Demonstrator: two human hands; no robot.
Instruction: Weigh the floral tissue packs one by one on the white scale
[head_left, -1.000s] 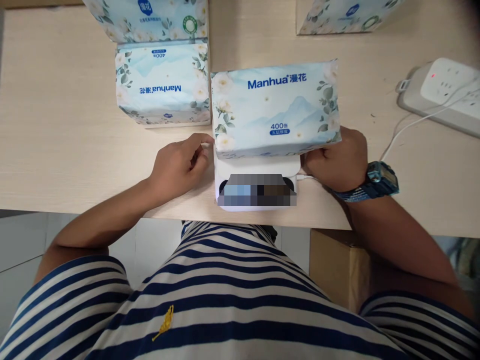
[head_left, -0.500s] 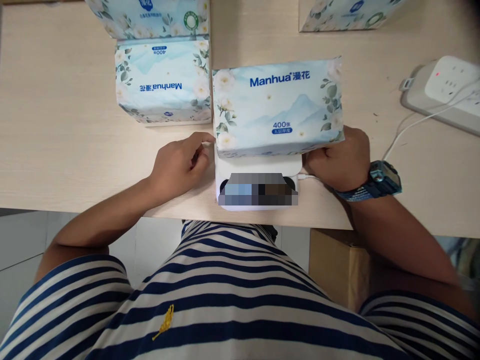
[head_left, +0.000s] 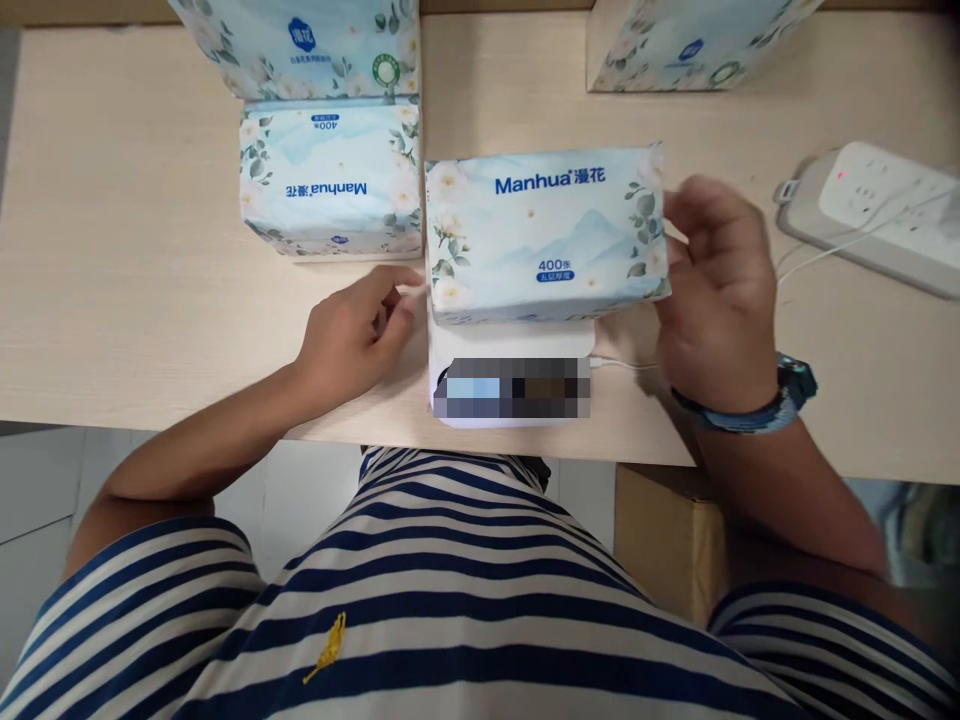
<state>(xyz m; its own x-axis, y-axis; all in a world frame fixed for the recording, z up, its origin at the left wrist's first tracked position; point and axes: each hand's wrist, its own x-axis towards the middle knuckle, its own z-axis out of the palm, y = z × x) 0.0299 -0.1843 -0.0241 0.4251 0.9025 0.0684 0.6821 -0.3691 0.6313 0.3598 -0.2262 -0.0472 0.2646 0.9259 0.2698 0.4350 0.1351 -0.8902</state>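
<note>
A pale blue floral tissue pack (head_left: 547,235) lies on a white device that looks like a small scale (head_left: 514,340), with a pixelated front panel. My left hand (head_left: 356,325) rests on the table at the device's left side. Its index fingertip reaches the edge of the device and pack, with thumb and forefinger apart and nothing between them. At the pack's right end is my right hand (head_left: 716,290), fingers bent but apart, slightly blurred. Its fingertips meet or nearly meet the pack's edge; no grip shows. That wrist wears a watch (head_left: 795,385).
Two more tissue packs (head_left: 330,170) (head_left: 315,50) sit at the back left, and another tissue pack (head_left: 697,45) at the back right. A white power strip (head_left: 877,200) with a cable (head_left: 832,255) lies to the right. Below the table edge is a cardboard box (head_left: 667,540).
My right hand has moved out from under the pack's right end, up and to its right side. The left hand stays in place. The view has shifted slightly.
</note>
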